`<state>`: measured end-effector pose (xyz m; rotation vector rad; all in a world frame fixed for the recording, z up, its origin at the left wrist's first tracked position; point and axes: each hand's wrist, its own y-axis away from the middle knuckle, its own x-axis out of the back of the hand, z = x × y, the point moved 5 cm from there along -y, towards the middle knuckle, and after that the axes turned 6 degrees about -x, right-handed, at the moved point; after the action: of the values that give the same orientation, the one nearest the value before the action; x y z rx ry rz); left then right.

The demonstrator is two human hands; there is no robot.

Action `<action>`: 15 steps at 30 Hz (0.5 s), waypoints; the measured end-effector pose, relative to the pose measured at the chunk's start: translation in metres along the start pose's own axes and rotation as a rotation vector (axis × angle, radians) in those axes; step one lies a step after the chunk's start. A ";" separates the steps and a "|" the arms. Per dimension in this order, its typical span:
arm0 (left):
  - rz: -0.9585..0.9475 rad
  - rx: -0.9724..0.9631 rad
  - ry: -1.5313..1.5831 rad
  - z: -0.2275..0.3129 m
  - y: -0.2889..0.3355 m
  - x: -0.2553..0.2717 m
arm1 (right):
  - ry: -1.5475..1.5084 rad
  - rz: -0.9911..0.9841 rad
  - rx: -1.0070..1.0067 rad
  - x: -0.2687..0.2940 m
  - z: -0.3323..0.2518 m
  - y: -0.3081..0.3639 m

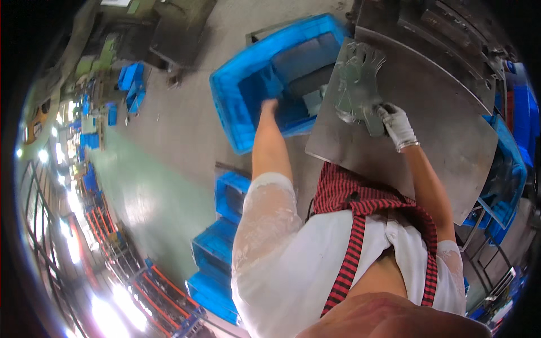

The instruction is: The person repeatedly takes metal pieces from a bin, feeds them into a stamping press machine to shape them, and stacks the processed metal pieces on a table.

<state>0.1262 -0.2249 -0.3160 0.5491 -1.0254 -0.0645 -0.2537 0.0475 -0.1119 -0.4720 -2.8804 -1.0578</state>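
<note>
Left: bare left hand [270,105] reaches into blue bin [224,110] with grey slabs [307,59]; finger state can't be told, blurred. Right of it, on metal table [451,132]: glossy grey-green piece [359,84], flat, lobed outline, narrower toward wearer, bright glints along edges. Gloved right hand [397,127] at its near right edge, fingers bent; pinch or mere touch unclear.

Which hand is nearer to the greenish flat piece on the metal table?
Right. The gloved right hand is at the near end of the greenish flat piece; the left hand is farther left, at the blue crate.
</note>
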 end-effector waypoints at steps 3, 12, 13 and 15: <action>-0.100 -0.070 0.180 0.016 -0.015 -0.062 | 0.137 0.277 0.251 0.033 0.023 -0.003; -0.080 -0.104 0.584 0.055 0.032 -0.032 | -0.245 0.139 0.188 0.083 0.009 0.029; -0.119 -0.156 0.649 0.076 0.048 -0.020 | -0.374 0.408 0.523 0.110 0.008 0.025; -0.083 -0.171 0.751 0.084 0.074 0.028 | -0.157 0.596 0.259 0.139 -0.035 0.038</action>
<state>0.0569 -0.2031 -0.2267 0.4059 -0.2617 -0.0149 -0.3770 0.0905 -0.0422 -1.3244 -2.6451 -0.5633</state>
